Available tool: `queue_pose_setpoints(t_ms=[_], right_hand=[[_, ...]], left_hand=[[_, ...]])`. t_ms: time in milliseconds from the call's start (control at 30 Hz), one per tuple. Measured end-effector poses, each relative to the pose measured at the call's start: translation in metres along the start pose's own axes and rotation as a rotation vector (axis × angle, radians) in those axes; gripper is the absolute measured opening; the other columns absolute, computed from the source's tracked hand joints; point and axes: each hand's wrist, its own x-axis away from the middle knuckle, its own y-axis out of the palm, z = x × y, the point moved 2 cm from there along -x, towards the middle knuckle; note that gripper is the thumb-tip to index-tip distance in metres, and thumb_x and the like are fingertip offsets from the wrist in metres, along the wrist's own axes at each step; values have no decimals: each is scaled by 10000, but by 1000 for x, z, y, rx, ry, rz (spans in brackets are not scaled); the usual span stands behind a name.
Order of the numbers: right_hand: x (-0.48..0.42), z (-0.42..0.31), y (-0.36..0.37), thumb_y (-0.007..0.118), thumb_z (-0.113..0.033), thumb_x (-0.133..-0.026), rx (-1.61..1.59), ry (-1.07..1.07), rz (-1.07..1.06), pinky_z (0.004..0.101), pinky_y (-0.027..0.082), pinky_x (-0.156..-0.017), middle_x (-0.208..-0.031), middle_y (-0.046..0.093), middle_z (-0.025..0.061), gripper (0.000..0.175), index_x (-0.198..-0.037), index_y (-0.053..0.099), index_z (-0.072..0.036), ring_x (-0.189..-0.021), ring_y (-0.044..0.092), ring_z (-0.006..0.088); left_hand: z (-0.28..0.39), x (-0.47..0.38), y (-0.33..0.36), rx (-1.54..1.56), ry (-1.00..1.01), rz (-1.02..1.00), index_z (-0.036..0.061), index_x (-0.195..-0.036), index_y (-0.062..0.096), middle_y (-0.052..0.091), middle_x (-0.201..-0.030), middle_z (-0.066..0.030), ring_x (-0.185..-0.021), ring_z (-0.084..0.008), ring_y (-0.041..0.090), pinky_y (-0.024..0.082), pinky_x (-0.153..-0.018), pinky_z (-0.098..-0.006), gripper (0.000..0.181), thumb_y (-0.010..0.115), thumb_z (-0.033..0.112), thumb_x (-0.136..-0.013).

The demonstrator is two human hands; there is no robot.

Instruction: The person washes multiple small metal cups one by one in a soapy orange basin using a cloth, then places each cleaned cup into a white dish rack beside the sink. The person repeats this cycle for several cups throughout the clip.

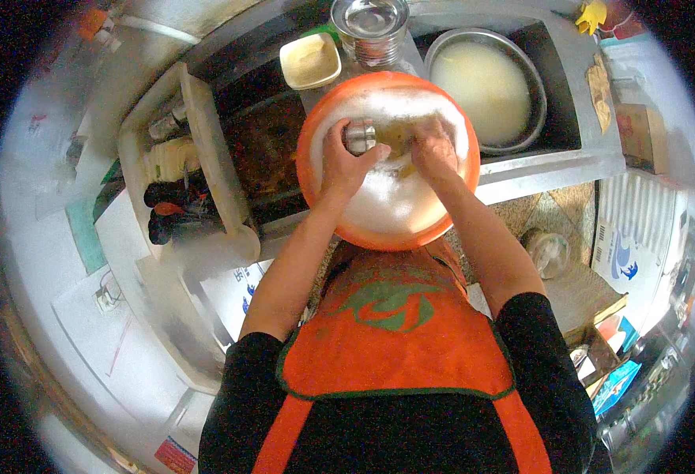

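An orange-rimmed round basin (313, 195) with a pale, shiny inside stands before me at the counter's edge. Over its left part, my left hand (350, 157) is closed around a small metal cup or tin (361, 136). My right hand (436, 151) is over the right part of the basin, blurred, with its fingers curled; whether it holds something cannot be told. Between the hands lies a brownish patch (400, 137) in the basin. Behind the basin are a square cream-coloured bowl (310, 60) and a stack of round metal dishes (371, 29).
A large metal basin of cloudy liquid (480, 89) sits in the sink at the right. On the left, a trough-like holder (211, 148) contains dark utensils and a red spoon (168, 208). Cardboard boxes (581, 290) and a clear round container (547, 253) stand low at the right.
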Motion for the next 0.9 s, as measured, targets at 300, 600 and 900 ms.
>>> queue_pose_setpoints(t_ms=[300,600,900], right_hand=[[-12,-41,68,607,-220,-929,-1400,683,-183,401,516,-919,-1167,694,215,300,-1183,690,-86,-1047,671,306],[12,-33,-17,697,-187,-809,3,-385,-301,488,532,-967,-1192,673,238,344,-1087,694,16,-1052,672,395],[17,-28,2,609,-133,-844,102,-155,-490,491,554,-913,-1034,702,194,270,-1081,732,-96,-1053,669,375]], left_hand=[[-45,7,47,439,-471,47,41,-1483,477,568,-1431,-177,-1289,-318,565,435,-1103,-438,743,597,564,-970],[35,-3,1,33,141,-37,115,-1446,516,594,-1316,-157,-1224,-357,581,427,-1117,-466,600,729,282,-911],[91,-75,-45,-482,566,-38,83,-1213,673,697,-1122,-170,-1121,-347,643,530,-943,-438,274,603,112,-950]])
